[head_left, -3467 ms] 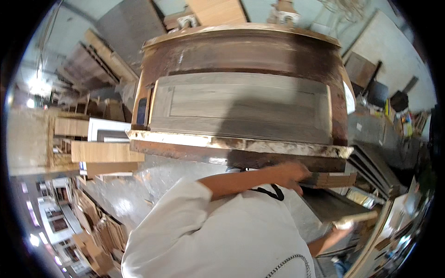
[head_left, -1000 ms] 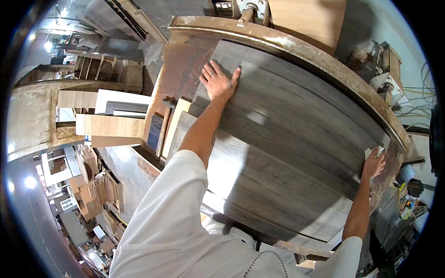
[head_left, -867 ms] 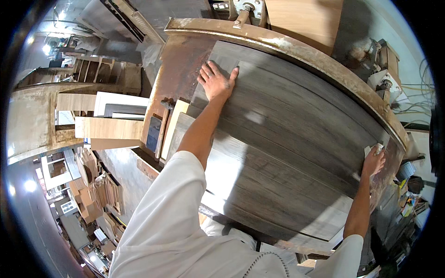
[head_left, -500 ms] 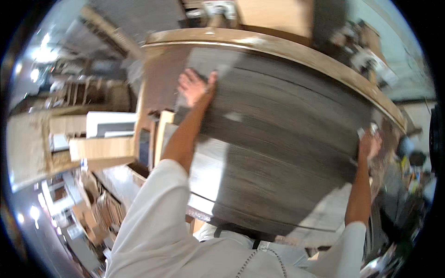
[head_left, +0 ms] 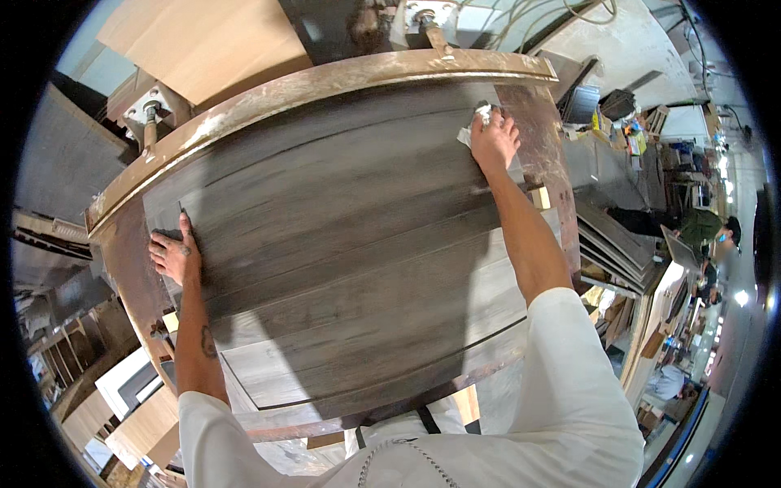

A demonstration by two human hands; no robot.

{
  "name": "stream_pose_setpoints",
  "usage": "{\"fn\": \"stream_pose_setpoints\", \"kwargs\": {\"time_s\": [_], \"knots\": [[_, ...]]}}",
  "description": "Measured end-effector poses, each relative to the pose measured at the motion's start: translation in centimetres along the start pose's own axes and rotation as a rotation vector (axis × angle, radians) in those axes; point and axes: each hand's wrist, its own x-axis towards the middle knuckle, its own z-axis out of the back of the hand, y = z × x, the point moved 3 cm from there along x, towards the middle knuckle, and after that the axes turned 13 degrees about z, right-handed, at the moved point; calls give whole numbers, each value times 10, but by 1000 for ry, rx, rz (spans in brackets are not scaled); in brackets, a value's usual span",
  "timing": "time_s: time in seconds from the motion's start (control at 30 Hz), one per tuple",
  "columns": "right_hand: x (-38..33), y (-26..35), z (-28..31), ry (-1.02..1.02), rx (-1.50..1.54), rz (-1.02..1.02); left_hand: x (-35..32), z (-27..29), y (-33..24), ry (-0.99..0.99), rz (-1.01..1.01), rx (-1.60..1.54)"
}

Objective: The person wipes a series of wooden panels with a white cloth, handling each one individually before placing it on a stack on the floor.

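A large grey wood-grain panel (head_left: 342, 244) lies flat on a brown press table with a worn tan rim (head_left: 325, 81). My left hand (head_left: 173, 254) rests on the panel's left edge, fingers bent over it. My right hand (head_left: 493, 140) is stretched to the far right corner and presses a small white cloth (head_left: 478, 118) against the panel. Both sleeves are white.
Light wooden boards (head_left: 203, 45) lean beyond the table's far edge. A stack of dark boards (head_left: 614, 244) lies at the right, where another person in dark green (head_left: 691, 228) bends over. Pale cabinet parts (head_left: 122, 398) stand at lower left.
The view has swung to the right. My left hand has slid from the panel's far corner to its left edge. My right hand has moved to the far right corner with the cloth.
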Motion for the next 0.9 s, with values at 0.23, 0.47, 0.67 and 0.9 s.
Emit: {"fn": "stream_pose_setpoints", "kwargs": {"time_s": [0.23, 0.47, 0.67, 0.9], "knots": [[10, 10, 0, 151, -30, 26, 7, -4, 10, 4, 5, 22], [-1, 10, 2, 83, -38, 27, 7, -3, 14, -9, 5, 5], [32, -28, -8, 423, 14, 161, 2, -4, 6, -104, -60, 26], [144, -212, -22, 589, 146, 530, 18, -3, -13, 347, 56, -179]]}}
